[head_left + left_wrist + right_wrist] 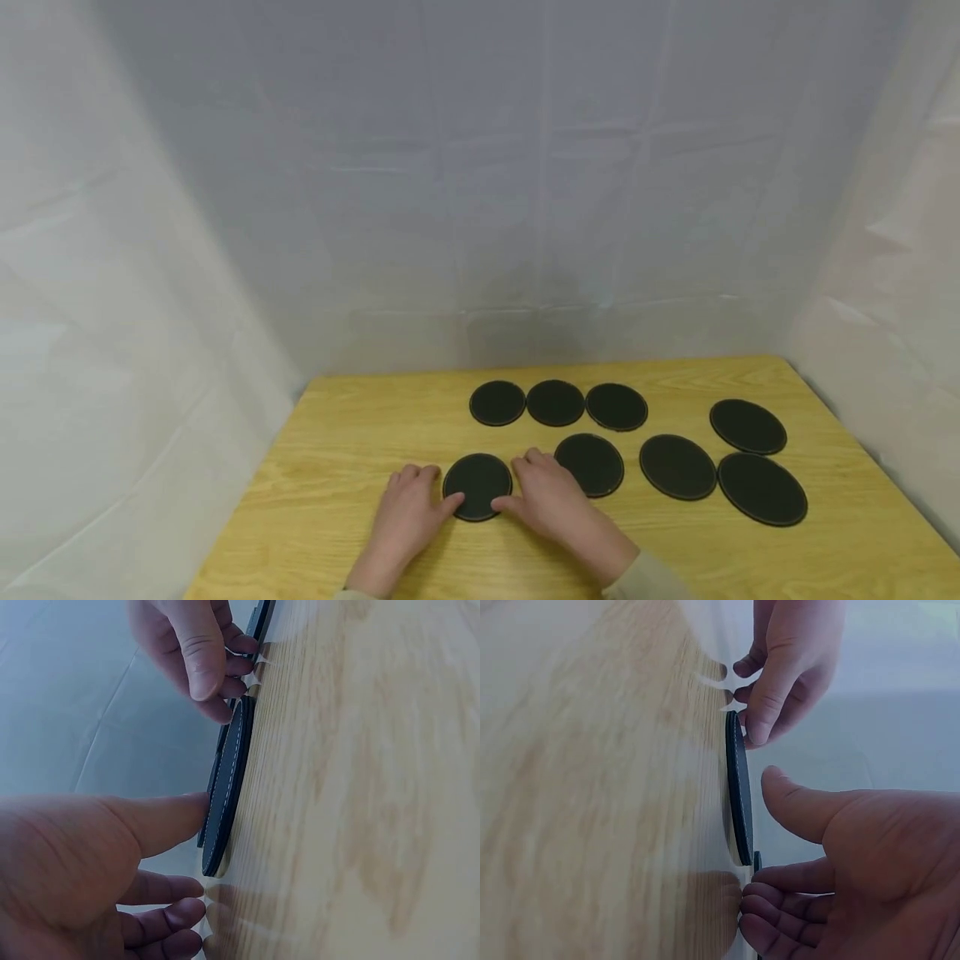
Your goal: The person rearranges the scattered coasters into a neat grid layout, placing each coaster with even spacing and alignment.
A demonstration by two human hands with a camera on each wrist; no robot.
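The black coaster (477,487) lies flat on the near part of the wooden table (825,550), directly between the two hands, left of the other discs in the near row. It is round, so it has no long axis to speak of; what matters is that it sits in the gap between the hands, with its left edge at the left hand (408,508) and its right edge at the right hand (551,500). Both hands are about equally close to it.

The left hand rests palm down on the table, fingers loosely spread and fairly straight. Its thumb reaches right to the coaster's left rim; the left wrist view shows the thumb tip at the stitched edge (225,791) without curling round it. The right hand lies the same way on the other side, fingers relaxed and slightly apart, with the thumb meeting the coaster's near right rim. In the right wrist view the thumb hovers just beside the edge (739,791); whether it truly presses there I cannot tell. Neither hand pinches or lifts the disc.

Another coaster (589,463) lies just right of the right hand. Three more (556,402) form a row farther back, touching or nearly so. Three others (750,462) lie well apart to the right.
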